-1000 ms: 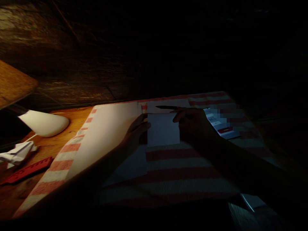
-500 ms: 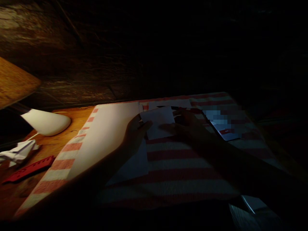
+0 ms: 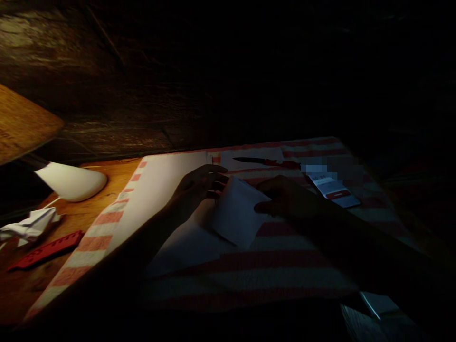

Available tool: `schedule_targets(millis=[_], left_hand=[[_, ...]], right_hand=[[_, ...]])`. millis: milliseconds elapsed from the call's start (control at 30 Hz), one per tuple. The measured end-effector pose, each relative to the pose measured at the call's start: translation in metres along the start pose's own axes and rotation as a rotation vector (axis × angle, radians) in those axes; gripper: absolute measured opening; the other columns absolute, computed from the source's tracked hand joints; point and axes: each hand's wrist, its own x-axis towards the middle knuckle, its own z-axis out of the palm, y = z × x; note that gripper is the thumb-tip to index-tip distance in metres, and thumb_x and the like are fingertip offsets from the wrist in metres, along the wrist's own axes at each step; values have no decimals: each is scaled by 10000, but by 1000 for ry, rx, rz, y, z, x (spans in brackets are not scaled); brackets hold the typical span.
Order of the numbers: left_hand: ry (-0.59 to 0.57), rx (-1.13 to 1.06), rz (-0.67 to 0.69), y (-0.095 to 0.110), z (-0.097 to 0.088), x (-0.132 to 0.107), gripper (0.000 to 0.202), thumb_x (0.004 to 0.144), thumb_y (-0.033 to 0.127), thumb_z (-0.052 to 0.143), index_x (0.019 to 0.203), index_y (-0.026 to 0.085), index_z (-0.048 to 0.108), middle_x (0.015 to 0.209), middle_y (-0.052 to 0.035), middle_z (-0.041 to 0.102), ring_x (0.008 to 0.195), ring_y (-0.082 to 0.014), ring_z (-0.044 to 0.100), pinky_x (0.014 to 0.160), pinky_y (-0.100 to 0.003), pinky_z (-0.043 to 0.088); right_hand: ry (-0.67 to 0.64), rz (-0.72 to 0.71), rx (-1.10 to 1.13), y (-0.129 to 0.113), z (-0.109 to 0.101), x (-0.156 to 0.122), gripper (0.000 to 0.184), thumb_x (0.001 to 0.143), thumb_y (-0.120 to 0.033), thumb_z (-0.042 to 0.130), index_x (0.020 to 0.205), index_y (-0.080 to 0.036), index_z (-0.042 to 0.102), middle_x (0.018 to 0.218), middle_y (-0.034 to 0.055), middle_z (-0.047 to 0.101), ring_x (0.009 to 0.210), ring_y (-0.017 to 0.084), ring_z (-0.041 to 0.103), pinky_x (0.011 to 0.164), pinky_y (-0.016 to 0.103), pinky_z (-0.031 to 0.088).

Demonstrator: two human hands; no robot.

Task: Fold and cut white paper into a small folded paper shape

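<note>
In the dim middle of the table, a small folded piece of white paper (image 3: 239,213) is tilted above a larger sheet. My right hand (image 3: 283,195) pinches its upper right edge between thumb and fingers. My left hand (image 3: 197,187) is beside the paper's left edge, fingers stretched and apart; whether the fingertips touch it I cannot tell. Under my left forearm lies a large white sheet (image 3: 133,225). Behind the hands, a knife (image 3: 265,162) with a dark blade and red handle rests partly over another white sheet (image 3: 231,155).
A red-and-white striped cloth (image 3: 285,259) covers the table. On the right lies a lit phone (image 3: 333,187). At left are a lamp with a white base (image 3: 76,182), a crumpled or folded white paper piece (image 3: 32,225) and a red ruler-like strip (image 3: 48,250). A dark wall stands behind.
The small paper has turned and come lower toward me. My left hand has let go and spread its fingers; my right hand now grips the paper's right edge. The knife shows more fully.
</note>
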Motion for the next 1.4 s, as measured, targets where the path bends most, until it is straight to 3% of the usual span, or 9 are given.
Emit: schedule_targets(millis=[67,133,233,367,567,833,1100,1400], left_hand=[[-38,136,18,-1,8,-5,475,750,519,843,1040,157,745,899,-95,767,795,-225,713,616,-276,552],[-38,250,-12,-4,19,-10,346,708,447,867,821,153,724,755,-58,729,671,-179,655,547,-242,503],[72,336,-45,-8,32,-15,281,706,391,841,703,160,681,638,-17,671,548,-130,561,470,-216,439],[191,344,80,-8,34,-17,289,741,425,796,699,155,700,627,-21,649,553,-125,534,465,-215,423],[265,354,230,-6,31,-18,472,791,493,770,521,173,552,497,29,446,484,-83,371,418,-188,291],[298,336,215,-15,29,-17,541,804,576,779,533,181,527,499,46,381,483,-81,317,416,-206,239],[293,264,188,-20,29,-16,596,790,659,790,546,182,530,513,43,394,490,-85,329,430,-224,246],[326,289,164,-23,25,-15,549,794,634,797,569,175,595,520,31,461,490,-90,381,445,-231,290]], right_hand=[[-94,-47,4,1,3,1,166,850,-298,776,870,-141,725,788,-3,646,699,132,569,650,269,431],[-120,-70,33,4,6,3,153,846,-284,775,886,-144,726,850,13,676,749,146,591,682,278,450],[-3,-81,53,6,11,4,148,829,-274,789,883,-158,714,858,17,678,762,153,590,689,288,458],[210,-62,42,5,15,3,178,826,-288,790,795,-168,662,775,-4,602,686,133,520,618,273,412],[322,-117,-16,5,19,4,290,822,-356,815,709,-177,617,666,-42,494,595,98,415,528,249,293],[369,-96,16,4,20,5,344,813,-381,839,683,-178,594,637,-47,492,589,98,430,529,251,302],[371,-58,128,5,24,5,367,807,-398,855,689,-173,591,658,-45,494,603,96,437,541,250,316],[347,-71,222,7,22,6,412,850,-477,817,674,-182,588,644,-30,515,598,111,451,536,252,332]])
